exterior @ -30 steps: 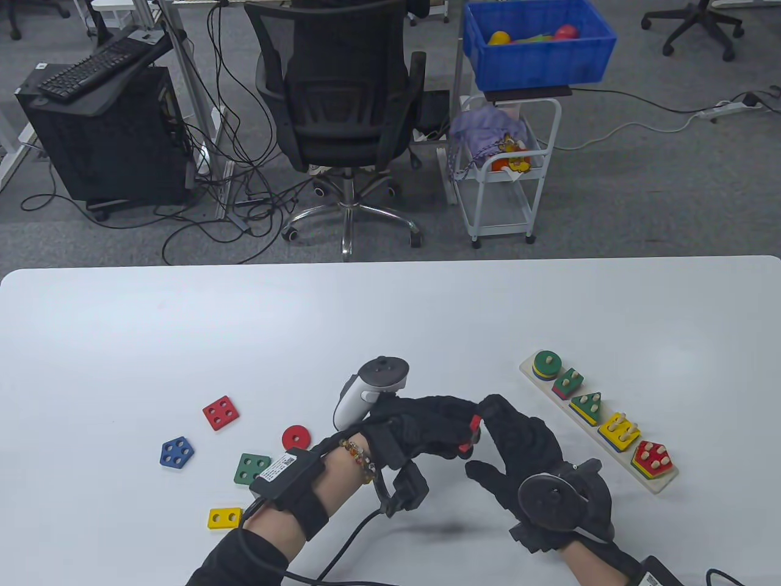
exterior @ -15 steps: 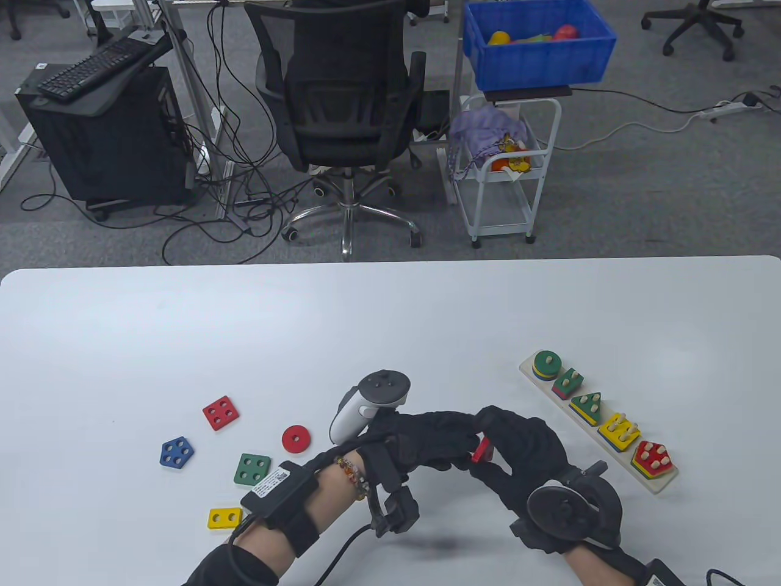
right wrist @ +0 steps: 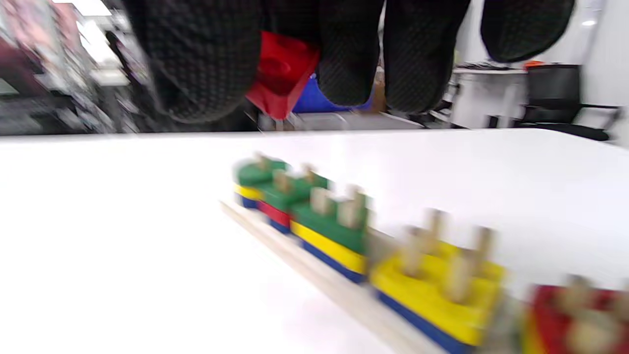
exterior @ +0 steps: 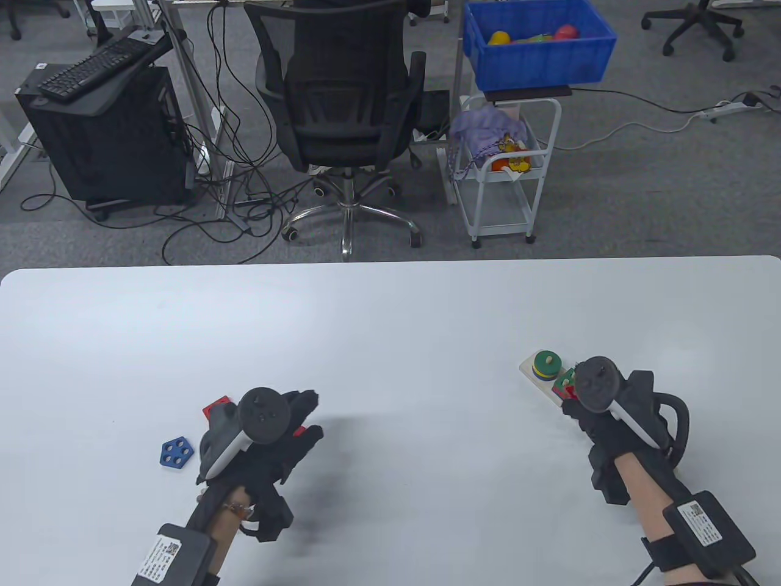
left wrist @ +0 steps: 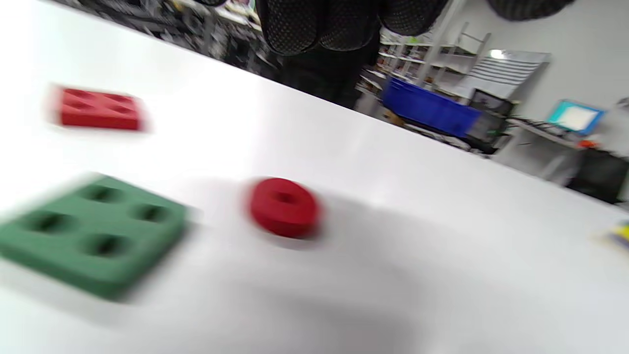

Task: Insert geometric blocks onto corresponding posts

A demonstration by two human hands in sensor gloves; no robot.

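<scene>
Two gloved hands of mine work over a white table (exterior: 390,317); beyond its far edge stand an office chair (exterior: 341,91), a blue bin (exterior: 537,46) on a white cart, and cables across grey carpet. My right hand (exterior: 601,421) hangs over the wooden post board (exterior: 532,370) near the table's right edge, thumb and fingers pinching a small red block (right wrist: 280,73) above the stacked posts, clear of the pegs in the right wrist view. My left hand (exterior: 277,436) is over the loose pieces near the front left edge, fingers (left wrist: 314,24) hanging loosely and holding nothing. Below them lie a red disc (left wrist: 284,207), a green four-hole square (left wrist: 93,231) and a red four-hole square (left wrist: 96,108); a blue pentagon (exterior: 177,452) lies just left of that hand.
</scene>
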